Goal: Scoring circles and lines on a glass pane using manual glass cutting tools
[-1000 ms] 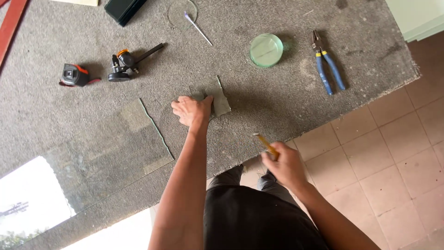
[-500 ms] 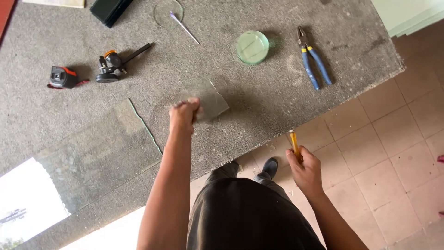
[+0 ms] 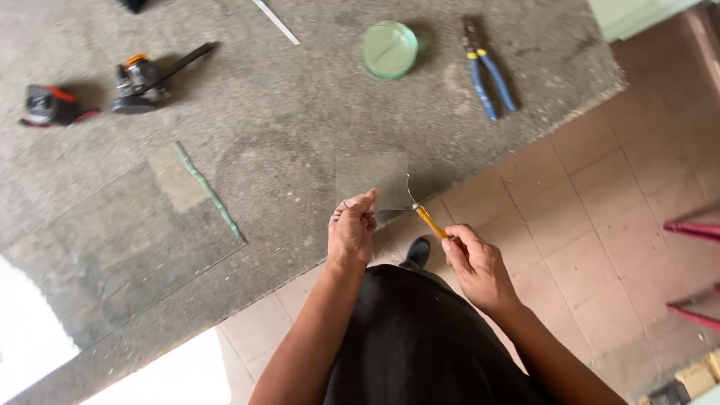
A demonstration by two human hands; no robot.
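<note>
Left hand [image 3: 351, 229]: we see it at the near edge of the surface [image 3: 300, 127], fingers [image 3: 367, 201] curled and pinching the near side of a small glass pane [image 3: 371, 180]. A second ago the same hand lay flat on top of the pane, farther in from the edge; it has since drawn back toward the body and shifted from pressing down to gripping.

Right hand [image 3: 476, 262]: fingers closed around a yellow-handled cutter [image 3: 429, 220], its tip touching the pane's right corner. Half a second ago this hand hung well apart from the surface, over the floor tiles [image 3: 600, 225], with the tool clear of the glass; it has now come up to meet the pane.

Small glass pane: now at the surface's near rim, partly overhanging, where earlier it sat farther inside. We judge that the work has passed from steadying the piece to working its edge with the tool.

Large glass sheet [image 3: 127, 240]: flat on the left, its green edge showing; unmoved.

Round glass disc [image 3: 390, 49]: near the far side, untouched.

Blue-handled pliers [image 3: 484, 71]: just right of the disc, unmoved.

Tape measure [image 3: 49, 105] and black-and-orange tool [image 3: 146, 75]: far left, apart from both hands.

Red bars [image 3: 694, 229]: at the right margin, above the floor; what they are we cannot tell.
</note>
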